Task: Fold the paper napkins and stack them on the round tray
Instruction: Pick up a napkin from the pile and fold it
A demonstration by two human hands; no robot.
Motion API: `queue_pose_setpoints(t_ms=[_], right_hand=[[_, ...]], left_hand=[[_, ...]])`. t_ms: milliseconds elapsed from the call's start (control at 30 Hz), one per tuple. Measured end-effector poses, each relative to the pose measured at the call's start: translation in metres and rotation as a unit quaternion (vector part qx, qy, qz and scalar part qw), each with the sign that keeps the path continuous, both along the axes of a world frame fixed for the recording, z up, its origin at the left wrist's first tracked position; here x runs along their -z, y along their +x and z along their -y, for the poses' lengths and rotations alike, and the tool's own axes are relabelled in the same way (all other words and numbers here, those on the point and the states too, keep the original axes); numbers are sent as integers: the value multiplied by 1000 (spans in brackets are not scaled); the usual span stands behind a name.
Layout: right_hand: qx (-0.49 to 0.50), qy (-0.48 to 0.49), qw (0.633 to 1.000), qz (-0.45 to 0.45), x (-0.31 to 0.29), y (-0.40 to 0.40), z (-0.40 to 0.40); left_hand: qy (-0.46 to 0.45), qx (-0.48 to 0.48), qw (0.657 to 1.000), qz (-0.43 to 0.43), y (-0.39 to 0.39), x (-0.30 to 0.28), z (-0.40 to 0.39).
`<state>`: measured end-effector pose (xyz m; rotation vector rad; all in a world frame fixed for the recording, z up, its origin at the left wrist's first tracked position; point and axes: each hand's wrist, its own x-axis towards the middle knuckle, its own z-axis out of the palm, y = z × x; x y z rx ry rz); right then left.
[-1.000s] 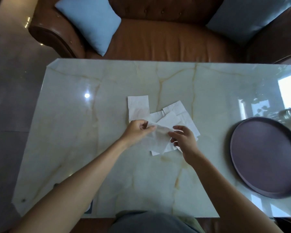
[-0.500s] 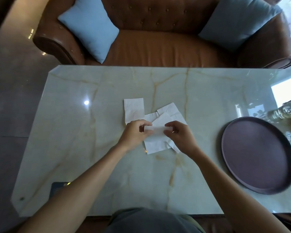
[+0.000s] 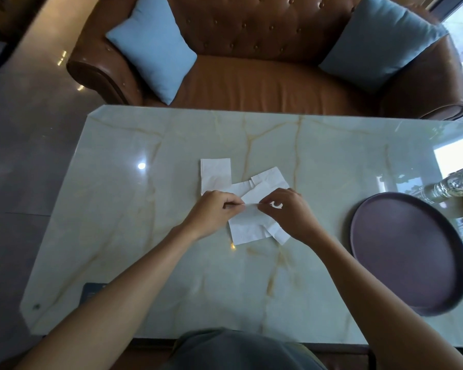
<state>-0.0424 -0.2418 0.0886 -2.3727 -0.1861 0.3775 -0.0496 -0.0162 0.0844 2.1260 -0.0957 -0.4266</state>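
my left hand (image 3: 214, 209) and right hand (image 3: 286, 209) each pinch the far edge of the top napkin (image 3: 247, 222), thumbs against fingertips, to line the edge up for a fold. it lies on the loose napkin pile (image 3: 215, 174) mid-table (image 3: 145, 236). round tray (image 3: 406, 252) sits bare at my right, within reach for stacking.

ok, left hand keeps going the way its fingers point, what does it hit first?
The left hand points right along the napkin it pinches; first in line are the right hand fingertips, seemingly close across the fold. Depth unclear.
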Motion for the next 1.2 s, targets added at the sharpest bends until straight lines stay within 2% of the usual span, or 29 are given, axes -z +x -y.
queue_pose_setpoints(t_ms=[167,233,333,500,700,867,933,1033,1200], right_hand=[[27,11,999,-30,-3,5,14],[65,64,994,-58,-2,6,24],[109,162,974,-111,0,1,31],[129,254,931,-227,9,-17,21],[139,338,888,-281,17,-28,14],[146,331,890,-279,10,-28,15],[140,313,897,-279,7,-26,16],[159,287,905,-271,3,-23,13],[191,314,890,-270,-7,-20,6]], left_hand=[[-39,-29,998,-27,-2,-6,-10],[-75,-50,995,-51,-2,-7,-15],[-147,-67,982,-95,-2,-11,-18],[-239,-114,952,-155,-1,-15,-13],[-320,-137,911,-222,-5,-12,-9],[-298,-70,906,-291,-12,-3,-5],[-235,-45,933,-269,-15,1,0],[-141,-47,970,-191,-19,10,9],[-132,-107,971,-169,-22,20,20]])
